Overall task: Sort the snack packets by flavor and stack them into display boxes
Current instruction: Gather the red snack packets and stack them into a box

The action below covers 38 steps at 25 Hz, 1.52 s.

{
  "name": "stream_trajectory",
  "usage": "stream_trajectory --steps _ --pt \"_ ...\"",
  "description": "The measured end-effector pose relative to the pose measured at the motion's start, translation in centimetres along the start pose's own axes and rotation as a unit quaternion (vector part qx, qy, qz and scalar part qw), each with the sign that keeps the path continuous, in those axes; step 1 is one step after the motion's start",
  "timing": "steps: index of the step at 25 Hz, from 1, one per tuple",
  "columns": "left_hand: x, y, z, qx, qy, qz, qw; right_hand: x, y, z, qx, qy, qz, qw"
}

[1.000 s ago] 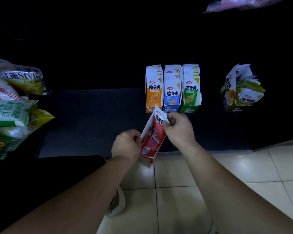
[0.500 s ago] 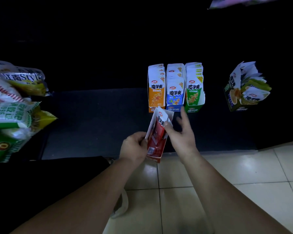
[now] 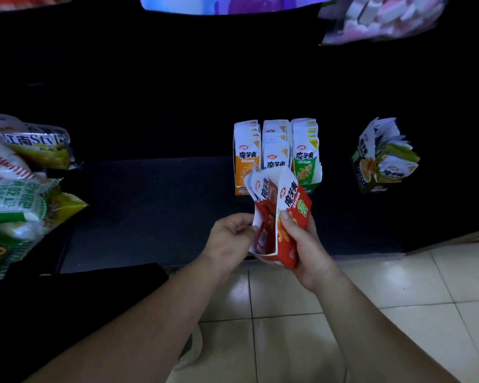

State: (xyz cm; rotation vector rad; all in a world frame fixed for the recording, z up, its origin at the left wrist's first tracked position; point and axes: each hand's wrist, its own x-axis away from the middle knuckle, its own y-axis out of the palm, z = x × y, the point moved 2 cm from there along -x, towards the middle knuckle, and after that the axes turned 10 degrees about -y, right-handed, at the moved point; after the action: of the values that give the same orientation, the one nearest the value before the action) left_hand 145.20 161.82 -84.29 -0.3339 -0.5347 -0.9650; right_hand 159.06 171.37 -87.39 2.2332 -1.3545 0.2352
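Note:
A red display box (image 3: 291,217) with red snack packets (image 3: 263,189) sticking out of its top is held up in front of the dark shelf. My right hand (image 3: 306,244) grips the box from the right, thumb across its front. My left hand (image 3: 230,239) holds the box's left edge with curled fingers. Behind it on the shelf stand three filled display boxes side by side: orange (image 3: 246,158), blue (image 3: 275,150) and green (image 3: 306,158). Further right, a dark green box (image 3: 382,158) sits with its packets splayed out.
Large snack bags (image 3: 20,172) are piled on the left end of the dark shelf (image 3: 150,211). More bags (image 3: 376,15) hang overhead. The floor below is pale tile (image 3: 302,313), with a white plastic bag partly hidden under my left forearm.
My right hand went from the packet top, through an open-fingered moment, to gripping the box's right side. The red box rose and turned its printed face toward me. The camera moved closer.

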Motion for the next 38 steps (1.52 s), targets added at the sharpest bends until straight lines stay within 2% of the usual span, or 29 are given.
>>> stream_trajectory --steps 3,7,9,13,16,18,19,20,23,25,28,30,31,34,38 --pt "-0.6 -0.5 0.5 -0.125 0.073 0.088 0.986 -0.2 -0.5 -1.4 0.084 -0.046 0.076 0.992" --pt "-0.8 -1.4 -1.6 -0.170 0.088 0.141 0.971 -0.7 0.7 -0.8 0.158 -0.054 0.042 0.985" --pt "-0.7 -1.7 -2.7 -0.207 0.095 0.151 0.962 -1.3 1.5 0.1 0.209 -0.107 0.015 0.972" --pt "-1.2 -2.5 -5.3 -0.210 0.070 0.131 0.966 -2.2 2.5 1.5 0.382 -0.173 0.010 0.908" --pt "-1.8 -3.3 -6.3 -0.165 0.055 0.125 0.977 -2.9 3.2 1.5 0.456 -0.162 0.054 0.873" --pt "-1.9 -3.9 -6.3 -0.165 0.055 0.126 0.977 -3.7 3.5 1.3 0.530 -0.155 0.039 0.833" --pt "-2.0 -4.3 -6.3 -0.179 0.060 0.136 0.972 -4.1 3.6 0.9 0.536 -0.160 0.033 0.828" --pt "-2.1 -4.8 -6.1 -0.199 0.065 0.149 0.966 -4.3 3.8 0.4 0.515 -0.176 0.032 0.838" --pt "-2.8 -5.7 -5.4 -0.238 0.057 0.186 0.952 -3.5 4.5 -3.1 0.375 -0.252 0.052 0.891" --pt "-2.9 -5.8 -4.5 -0.261 0.055 0.221 0.938 -2.2 4.5 -5.8 0.323 -0.294 0.061 0.898" --pt "-2.6 -5.2 -3.1 -0.308 0.080 0.276 0.907 -1.0 3.2 -7.8 0.400 -0.309 0.103 0.856" --pt "-2.2 -4.2 -2.8 -0.314 0.127 0.241 0.909 -0.6 2.0 -7.3 0.496 -0.283 0.125 0.811" --pt "-2.0 -3.5 -3.0 -0.325 0.143 0.211 0.911 -0.5 1.7 -6.5 0.525 -0.258 0.122 0.802" --pt "-2.1 -2.5 -3.5 -0.348 0.134 0.169 0.912 0.0 2.2 -4.4 0.534 -0.221 0.092 0.811" --pt "-2.8 -2.9 -3.6 -0.327 0.100 0.167 0.925 -0.6 3.0 -3.7 0.494 -0.288 0.112 0.813"
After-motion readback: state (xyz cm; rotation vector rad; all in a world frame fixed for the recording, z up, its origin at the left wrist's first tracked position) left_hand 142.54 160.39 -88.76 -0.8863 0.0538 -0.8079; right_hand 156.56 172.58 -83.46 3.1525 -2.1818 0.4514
